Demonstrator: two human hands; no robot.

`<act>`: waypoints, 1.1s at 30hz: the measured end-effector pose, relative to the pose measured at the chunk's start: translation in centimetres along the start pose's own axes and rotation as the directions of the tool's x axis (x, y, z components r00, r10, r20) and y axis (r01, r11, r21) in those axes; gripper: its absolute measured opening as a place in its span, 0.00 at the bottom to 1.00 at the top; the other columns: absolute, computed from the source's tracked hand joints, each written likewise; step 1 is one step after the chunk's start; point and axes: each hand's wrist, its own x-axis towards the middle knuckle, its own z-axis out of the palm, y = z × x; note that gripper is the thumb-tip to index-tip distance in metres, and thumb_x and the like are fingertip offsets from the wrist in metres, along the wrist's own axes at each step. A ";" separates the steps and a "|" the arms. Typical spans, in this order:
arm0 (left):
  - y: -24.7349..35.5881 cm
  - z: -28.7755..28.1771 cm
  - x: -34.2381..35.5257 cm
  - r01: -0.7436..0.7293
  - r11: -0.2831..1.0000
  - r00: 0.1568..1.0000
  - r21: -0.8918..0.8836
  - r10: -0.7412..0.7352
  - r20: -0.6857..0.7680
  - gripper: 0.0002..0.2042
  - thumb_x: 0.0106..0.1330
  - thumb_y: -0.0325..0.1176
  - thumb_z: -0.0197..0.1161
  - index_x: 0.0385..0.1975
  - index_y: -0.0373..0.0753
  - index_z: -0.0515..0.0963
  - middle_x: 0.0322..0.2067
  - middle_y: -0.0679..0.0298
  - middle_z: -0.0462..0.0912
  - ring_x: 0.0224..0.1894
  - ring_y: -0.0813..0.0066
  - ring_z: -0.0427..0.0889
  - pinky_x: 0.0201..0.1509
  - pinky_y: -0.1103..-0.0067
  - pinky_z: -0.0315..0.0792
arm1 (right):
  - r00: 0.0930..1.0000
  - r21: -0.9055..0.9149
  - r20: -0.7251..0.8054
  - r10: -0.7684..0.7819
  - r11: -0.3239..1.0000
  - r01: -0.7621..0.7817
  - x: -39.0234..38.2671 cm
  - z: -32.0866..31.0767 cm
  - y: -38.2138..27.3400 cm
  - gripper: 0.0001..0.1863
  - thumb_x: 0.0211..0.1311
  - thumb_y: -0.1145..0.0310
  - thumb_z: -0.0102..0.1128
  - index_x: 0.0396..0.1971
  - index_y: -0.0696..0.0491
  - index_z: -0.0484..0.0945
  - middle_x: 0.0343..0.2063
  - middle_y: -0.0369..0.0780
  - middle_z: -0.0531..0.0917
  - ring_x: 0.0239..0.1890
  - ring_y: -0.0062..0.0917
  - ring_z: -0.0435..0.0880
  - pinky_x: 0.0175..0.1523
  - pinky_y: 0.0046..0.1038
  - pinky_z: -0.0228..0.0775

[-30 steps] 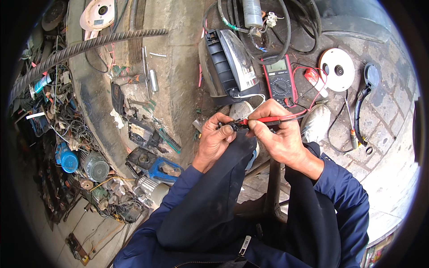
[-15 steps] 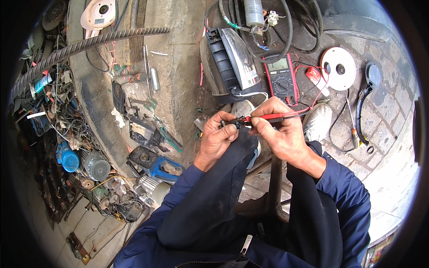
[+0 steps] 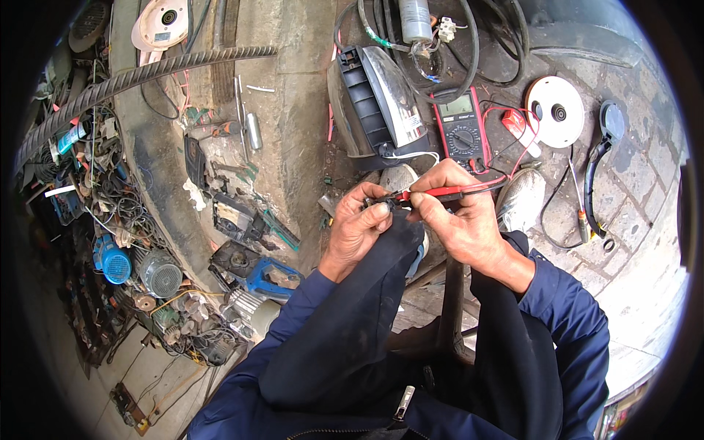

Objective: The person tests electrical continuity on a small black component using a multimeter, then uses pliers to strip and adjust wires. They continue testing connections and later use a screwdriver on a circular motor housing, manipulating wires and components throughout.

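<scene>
Well, from where I stand, both hands are at work close together above the left knee (image 3: 392, 253) of the dark trousers. The left hand (image 3: 353, 238) has its thumb and fingers pinched around a small dark part (image 3: 380, 204), which sits mostly hidden in the fingertips. The right hand (image 3: 469, 229) pinches a red test probe (image 3: 445, 191) between thumb and forefinger, lying nearly level and pointing left at that part. I can't tell whether its tip touches.

Past the hands, a red-edged meter (image 3: 460, 132) lies face up on the paving, with red and black leads by it. Just left of it leans a black and shiny casing (image 3: 378, 103), a white wire hanging from its near end. Right of the meter is a small red and white object (image 3: 518, 130), then a round white cover (image 3: 563, 95) with a dark centre. Farther right lie a screwdriver (image 3: 581, 220) and a curved black handle (image 3: 591, 165). Over on the left, a blue motor (image 3: 114, 265) and a grey motor (image 3: 160, 273) sit side by side among heaped scrap.
</scene>
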 end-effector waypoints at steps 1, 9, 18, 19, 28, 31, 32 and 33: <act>0.0 0.0 0.0 0.001 1.000 1.000 0.000 -0.001 0.002 0.12 0.72 0.28 0.72 0.51 0.39 0.80 0.41 0.63 0.87 0.32 0.80 0.76 0.40 0.79 0.70 | 1.000 0.003 0.001 0.003 1.000 -0.003 0.0 0.0 0.0 0.03 0.69 0.79 0.66 0.40 0.59 0.82 0.38 0.39 0.82 0.38 0.19 0.85 0.40 0.24 0.80; -0.1 -0.4 -0.1 -0.030 1.000 1.000 0.005 0.030 0.005 0.13 0.69 0.28 0.76 0.50 0.38 0.82 0.35 0.61 0.87 0.26 0.80 0.75 0.34 0.81 0.68 | 0.999 0.056 0.022 0.025 0.998 -0.026 0.0 0.0 -0.6 0.03 0.71 0.79 0.64 0.41 0.61 0.81 0.40 0.40 0.81 0.37 0.21 0.89 0.40 0.24 0.84; -0.2 -0.5 -0.2 -0.036 0.998 0.999 -0.047 0.034 -0.030 0.13 0.66 0.22 0.76 0.48 0.36 0.82 0.37 0.52 0.89 0.26 0.78 0.76 0.32 0.83 0.70 | 0.998 0.022 0.055 0.034 0.999 -0.036 -0.1 -0.2 -1.0 0.02 0.75 0.78 0.63 0.43 0.61 0.80 0.42 0.39 0.81 0.38 0.21 0.89 0.43 0.23 0.85; -0.2 -0.5 -0.2 -0.035 0.998 0.999 -0.047 0.033 -0.032 0.13 0.66 0.22 0.76 0.48 0.35 0.82 0.36 0.53 0.88 0.26 0.78 0.76 0.32 0.83 0.70 | 0.998 0.023 0.057 0.031 0.999 -0.032 0.0 -0.2 -1.0 0.02 0.76 0.78 0.63 0.43 0.61 0.80 0.42 0.39 0.81 0.38 0.21 0.89 0.43 0.23 0.85; -0.2 -0.5 -0.1 -0.033 0.999 0.999 0.011 0.033 -0.016 0.13 0.68 0.30 0.77 0.49 0.40 0.83 0.32 0.64 0.86 0.25 0.81 0.75 0.33 0.80 0.66 | 0.999 0.071 0.025 0.030 0.997 -0.032 0.0 0.0 -0.7 0.03 0.71 0.80 0.64 0.41 0.60 0.81 0.40 0.39 0.81 0.37 0.19 0.88 0.38 0.22 0.82; -0.2 -0.5 -0.1 -0.025 1.000 1.000 0.007 0.025 -0.012 0.13 0.69 0.31 0.77 0.49 0.40 0.82 0.34 0.63 0.87 0.25 0.81 0.75 0.34 0.80 0.67 | 0.999 0.064 0.020 0.025 0.998 -0.026 0.1 0.0 -0.7 0.03 0.71 0.80 0.64 0.41 0.61 0.81 0.40 0.40 0.81 0.36 0.20 0.88 0.38 0.23 0.82; -0.1 -0.4 -0.1 -0.021 1.000 1.000 0.004 0.021 -0.010 0.13 0.69 0.31 0.77 0.50 0.40 0.82 0.34 0.63 0.87 0.26 0.81 0.74 0.34 0.81 0.67 | 0.999 0.059 0.020 0.031 0.998 -0.032 0.1 0.0 -0.8 0.03 0.71 0.80 0.64 0.41 0.61 0.81 0.40 0.40 0.81 0.36 0.20 0.88 0.38 0.23 0.82; -0.2 -0.3 -0.1 -0.024 1.000 1.000 0.002 0.024 -0.006 0.13 0.69 0.30 0.77 0.50 0.40 0.82 0.35 0.62 0.87 0.26 0.81 0.74 0.34 0.81 0.67 | 0.999 0.055 0.020 0.038 0.998 -0.039 0.0 0.0 -0.8 0.03 0.71 0.80 0.64 0.41 0.61 0.81 0.40 0.40 0.81 0.36 0.20 0.88 0.38 0.23 0.82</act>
